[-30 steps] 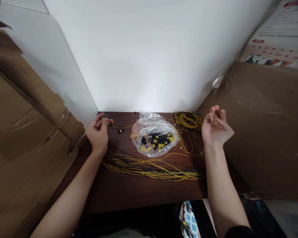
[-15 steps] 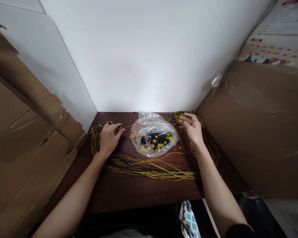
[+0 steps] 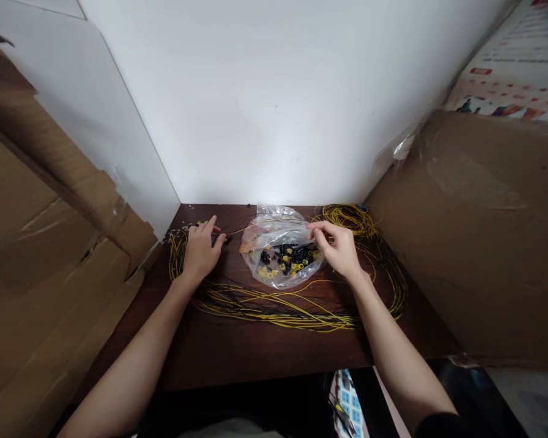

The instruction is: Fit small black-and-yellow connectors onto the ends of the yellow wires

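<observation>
My left hand [image 3: 202, 248] is over the left side of the dark table, its fingers apart. Small black and yellow parts [image 3: 228, 239] lie beside its fingertips. My right hand [image 3: 340, 248] is at the right edge of a clear plastic bag [image 3: 281, 214], its thumb and forefinger drawn close together; what they pinch, if anything, is too small to make out. Inside the bag are many loose black and yellow pieces [image 3: 296, 266]. A thin yellow wire [image 3: 244, 229] runs from near my left hand across the bag's upper part.
Long yellow and black wires [image 3: 274, 311] stretch along the table's front, and a coil of yellow wire [image 3: 347, 218] rests at the back right. Cardboard stands at left [image 3: 41, 255] and right [image 3: 475, 243]; a white panel [image 3: 265, 109] rises behind. A power strip [image 3: 351, 398] shows below the edge.
My right hand has moved left from the coil to the bag's edge, and its fingers have closed together. My left hand has stayed in place, with its fingers lifted and spread more.
</observation>
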### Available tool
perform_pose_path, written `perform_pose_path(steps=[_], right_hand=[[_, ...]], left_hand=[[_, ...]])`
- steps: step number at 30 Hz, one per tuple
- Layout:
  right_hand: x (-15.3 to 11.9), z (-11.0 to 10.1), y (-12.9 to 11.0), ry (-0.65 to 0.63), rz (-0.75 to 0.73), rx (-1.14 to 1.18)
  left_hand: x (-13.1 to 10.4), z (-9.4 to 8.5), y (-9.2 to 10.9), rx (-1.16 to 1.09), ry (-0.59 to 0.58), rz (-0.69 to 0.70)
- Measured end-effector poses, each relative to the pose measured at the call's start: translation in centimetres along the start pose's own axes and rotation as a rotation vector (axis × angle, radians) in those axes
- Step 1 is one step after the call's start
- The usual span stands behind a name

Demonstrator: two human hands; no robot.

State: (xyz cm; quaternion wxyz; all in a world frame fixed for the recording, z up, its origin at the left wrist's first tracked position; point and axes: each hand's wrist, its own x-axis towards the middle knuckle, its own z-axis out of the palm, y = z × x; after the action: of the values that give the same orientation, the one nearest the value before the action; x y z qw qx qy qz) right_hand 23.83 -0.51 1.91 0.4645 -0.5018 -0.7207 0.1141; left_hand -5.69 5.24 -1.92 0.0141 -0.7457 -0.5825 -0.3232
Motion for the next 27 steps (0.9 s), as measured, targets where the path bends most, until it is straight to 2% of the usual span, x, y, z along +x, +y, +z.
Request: perform_pose_path(steps=[7, 12, 16, 21, 27], right_hand=[[-0.3, 1.0, -0.5, -0.098, -0.141, -0.025], [-0.4, 1.4, -0.4, -0.147, -0.163, -0.025], [-0.5, 1.5, -0.3, -0.167, -0.176, -0.029], [-0.5, 1.6, -0.4, -0.186, -0.180, -0.027], [-0.6, 1.6, -0.6, -0.216, -0.154, -0.033]], left_hand=[[0.8, -2.3, -1.0, -0.040, 0.115, -0.100], [0.7, -3.5, -2.7, -0.029, -0.017, -0.155], [0.4, -3.4, -3.4, 0.087, -0.080, -0.188], [0.3, -2.9, -4.1, 0.170, -0.135, -0.154], [0.3, -2.0, -4.9, 0.203, -0.077, -0.084]])
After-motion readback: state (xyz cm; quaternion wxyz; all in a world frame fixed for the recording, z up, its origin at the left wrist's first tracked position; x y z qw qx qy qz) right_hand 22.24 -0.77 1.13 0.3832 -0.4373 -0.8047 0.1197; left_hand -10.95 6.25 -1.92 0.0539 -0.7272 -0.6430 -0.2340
